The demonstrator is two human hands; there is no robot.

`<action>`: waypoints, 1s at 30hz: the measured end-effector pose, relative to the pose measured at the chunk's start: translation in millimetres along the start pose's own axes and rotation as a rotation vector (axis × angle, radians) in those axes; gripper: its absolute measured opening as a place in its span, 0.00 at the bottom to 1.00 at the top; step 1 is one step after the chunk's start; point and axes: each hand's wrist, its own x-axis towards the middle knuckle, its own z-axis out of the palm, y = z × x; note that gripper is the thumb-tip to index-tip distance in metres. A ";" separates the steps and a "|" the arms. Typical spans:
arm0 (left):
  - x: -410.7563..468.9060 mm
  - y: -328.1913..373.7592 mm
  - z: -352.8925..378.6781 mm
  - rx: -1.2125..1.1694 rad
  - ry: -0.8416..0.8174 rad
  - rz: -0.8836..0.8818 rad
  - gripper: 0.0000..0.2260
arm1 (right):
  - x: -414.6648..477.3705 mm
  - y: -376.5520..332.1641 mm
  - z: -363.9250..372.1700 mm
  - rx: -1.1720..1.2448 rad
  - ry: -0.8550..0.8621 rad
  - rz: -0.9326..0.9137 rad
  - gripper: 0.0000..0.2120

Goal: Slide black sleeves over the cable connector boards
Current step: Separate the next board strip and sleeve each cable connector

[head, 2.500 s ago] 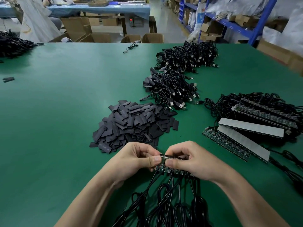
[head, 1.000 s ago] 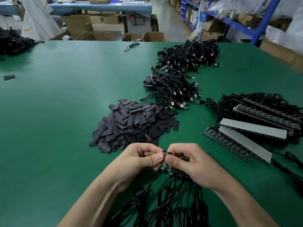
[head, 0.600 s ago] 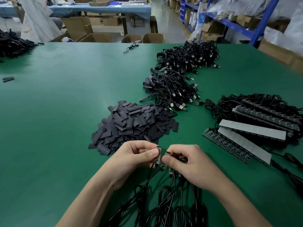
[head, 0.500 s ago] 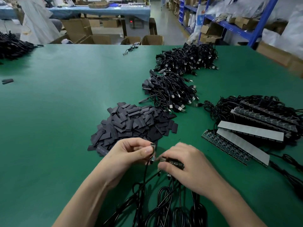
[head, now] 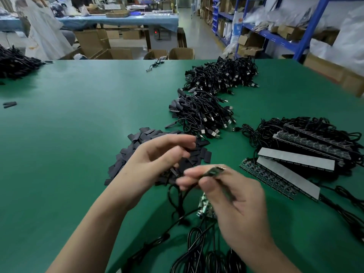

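Nearest me, loops of black cable (head: 197, 255) lie on the green table (head: 69, 138). They run up to a short strip of green boards (head: 204, 208), partly hidden by the right hand (head: 240, 205). That hand pinches one connector board (head: 213, 171) between thumb and fingertips, raised off the table and blurred.

Just to its left, the left hand (head: 155, 160) hovers with fingers loosely spread, holding nothing I can see. It covers the middle of the pile of black sleeves (head: 126, 156) beneath it.

To the right lie long board strips (head: 295, 162), some showing grey backing, on tangled wire. Farther off, right of centre, is a heap of USB cables (head: 202, 117), with a second heap (head: 222, 75) behind it. At the far left are two loose sleeves (head: 9, 104) and another dark cable heap (head: 15, 64).

Beyond the table edge I see cardboard boxes (head: 181, 53), blue shelving (head: 307, 26) on the right, and a blue-covered bench (head: 118, 19). A person in a white garment (head: 43, 32) is at the far left.
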 end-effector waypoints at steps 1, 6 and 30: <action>10.7 -5.4 2.6 0.141 0.056 -0.008 0.14 | 1.4 -5.0 -1.3 -0.023 0.072 -0.113 0.11; 65.9 -40.3 31.2 0.780 0.034 -0.120 0.13 | 9.2 -11.8 -4.2 -0.280 0.130 -0.531 0.11; 15.2 -37.4 41.9 0.189 0.092 -0.112 0.13 | 20.6 42.2 -54.2 -0.416 -0.136 0.658 0.23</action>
